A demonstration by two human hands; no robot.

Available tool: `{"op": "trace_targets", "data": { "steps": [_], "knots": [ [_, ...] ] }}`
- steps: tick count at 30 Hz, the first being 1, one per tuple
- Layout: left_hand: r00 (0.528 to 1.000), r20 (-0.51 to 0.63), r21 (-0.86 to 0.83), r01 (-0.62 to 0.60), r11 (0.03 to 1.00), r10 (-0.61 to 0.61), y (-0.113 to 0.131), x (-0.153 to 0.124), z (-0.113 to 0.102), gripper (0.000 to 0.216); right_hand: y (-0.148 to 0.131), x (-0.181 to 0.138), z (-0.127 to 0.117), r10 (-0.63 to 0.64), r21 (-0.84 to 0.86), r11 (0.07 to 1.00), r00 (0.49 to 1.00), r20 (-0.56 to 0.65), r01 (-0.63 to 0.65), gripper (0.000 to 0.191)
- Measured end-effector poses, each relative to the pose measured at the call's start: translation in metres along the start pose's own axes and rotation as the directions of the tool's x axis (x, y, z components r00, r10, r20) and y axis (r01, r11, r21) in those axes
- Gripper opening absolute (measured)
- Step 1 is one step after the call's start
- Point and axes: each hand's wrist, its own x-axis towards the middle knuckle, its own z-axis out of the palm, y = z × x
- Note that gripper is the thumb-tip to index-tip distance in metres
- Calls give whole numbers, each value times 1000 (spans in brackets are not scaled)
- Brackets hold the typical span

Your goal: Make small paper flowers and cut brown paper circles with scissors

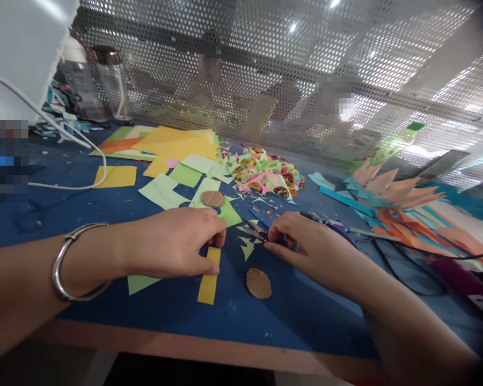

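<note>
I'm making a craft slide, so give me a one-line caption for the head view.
Left hand at a yellow strip, right hand at scissors, paper scraps on a blue tabletop.

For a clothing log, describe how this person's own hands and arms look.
The left hand and right hand are bare, ungloved. No sleeve shows on either forearm. A shiny, silver-coloured bangle circles the left wrist; the right wrist has none.

Your yellow strip (207,287) is matt paper, smooth-faced. Scissors (254,230): bare-metal blades, dull sheen. Brown oval (259,283) looks matt, faintly creased; can't tell you card or wood. Your bangle (56,262) is polished metal, glossy. Tabletop (306,329) matt blue. Scrap pile (261,171) all paper. Cable (60,186) smooth white plastic look. Screen (161,69) perforated, metal-looking. Bottle (111,88) clear, glossy.
</note>
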Motion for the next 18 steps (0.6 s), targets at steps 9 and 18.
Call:
{"op": "trace_targets", "data": {
  "steps": [9,18],
  "knots": [
    [997,64,-21,-31,999,33,5,-2,0,8,0,3,-3,14,67,998,997,-78,-9,21],
    [996,-79,50,-24,998,28,-3,-2,7,31,-7,3,-7,36,207,978,989,-141,-6,23]
  ]
}}
